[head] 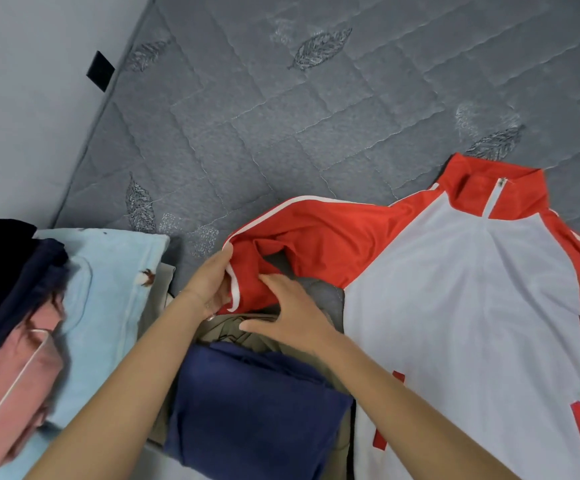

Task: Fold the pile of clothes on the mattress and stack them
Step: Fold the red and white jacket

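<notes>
Jacket (461,306) lies front up on the near right part of the mattress (281,116). Its sleeve (316,230) is bunched, so I should pull it straight, then lay it flat across the chest, edges aligned. The body is white, with red shoulders and collar and the zip closed. My right hand (295,317), fingers spread, presses the sleeve. My left hand (208,285) pinches the white-trimmed cuff (234,289).

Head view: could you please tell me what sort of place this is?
Probably a bedroom: a grey quilted mattress with leaf stitching lies against a pale wall, and a red-and-white zip jacket is spread on it.
</notes>
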Available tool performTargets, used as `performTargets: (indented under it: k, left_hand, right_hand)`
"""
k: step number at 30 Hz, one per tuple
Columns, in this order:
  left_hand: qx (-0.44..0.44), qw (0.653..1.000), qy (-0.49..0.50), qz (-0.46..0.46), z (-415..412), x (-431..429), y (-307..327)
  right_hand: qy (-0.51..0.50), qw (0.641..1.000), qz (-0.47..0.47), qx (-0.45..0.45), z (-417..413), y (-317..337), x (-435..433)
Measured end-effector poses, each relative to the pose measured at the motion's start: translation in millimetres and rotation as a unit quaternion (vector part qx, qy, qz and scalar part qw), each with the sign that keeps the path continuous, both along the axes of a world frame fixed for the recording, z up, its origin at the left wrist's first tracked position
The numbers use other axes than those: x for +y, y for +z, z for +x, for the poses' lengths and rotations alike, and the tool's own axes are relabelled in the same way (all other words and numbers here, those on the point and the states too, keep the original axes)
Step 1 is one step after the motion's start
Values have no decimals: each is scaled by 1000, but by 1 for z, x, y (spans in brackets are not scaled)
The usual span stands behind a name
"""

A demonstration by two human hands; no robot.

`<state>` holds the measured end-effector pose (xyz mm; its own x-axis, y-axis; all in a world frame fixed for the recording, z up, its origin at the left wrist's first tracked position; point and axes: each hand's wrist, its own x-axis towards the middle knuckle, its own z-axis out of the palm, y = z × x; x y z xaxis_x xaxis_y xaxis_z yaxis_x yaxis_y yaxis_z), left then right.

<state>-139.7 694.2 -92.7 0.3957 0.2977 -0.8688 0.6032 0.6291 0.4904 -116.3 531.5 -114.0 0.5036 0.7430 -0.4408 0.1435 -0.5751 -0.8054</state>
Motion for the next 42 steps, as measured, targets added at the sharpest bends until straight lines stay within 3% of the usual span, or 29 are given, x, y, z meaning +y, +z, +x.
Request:
performTargets:
  k: [2,7,13,20,22,25,27,30,32,34,36,38,42]
  left_hand:
    - [-3,999,21,-42,10,-11,9]
    - [-78,991,-100,-48,23,-36,25]
    - [-94,979,-126,-127,27,-62,26]
    - [-113,970,-108,-187,46,-115,25]
    - [-114,976,-131,-133,53,-127,21]
    - [-102,970,-200,91,63,-137,5]
    - [-112,938,-233,231,68,-140,-8]
    - [-124,834,-309,440,79,-138,-26]
    - [-126,754,-366,531,87,-136,-39]
    - [-102,704,-410,571,96,-136,-51]
    - [-59,667,-447,593,103,-138,-57]
    - [-2,636,-471,611,109,-141,-57]
    - [73,644,-465,603,102,-147,-56]
  right_hand:
    - [-20,1000,-9,6,-6,-3,-3]
    - [-221,963,62,140,15,5,-20]
    - [-227,943,77,233,32,6,-41]
    - [-329,933,41,137,48,-2,-79]
    - [-351,930,25,107,58,-6,-94]
    - [-364,928,-32,70,84,-13,-127]
    - [-372,924,-78,37,105,-22,-154]
    - [-381,915,-128,-8,127,-38,-193]
    - [-342,929,-141,-7,131,-41,-211]
    - [-292,943,-156,2,128,-45,-222]
    - [-258,950,-174,-14,122,-50,-229]
    - [-295,941,-164,-14,122,-51,-234]
    - [-482,869,-87,66,141,-47,-251]
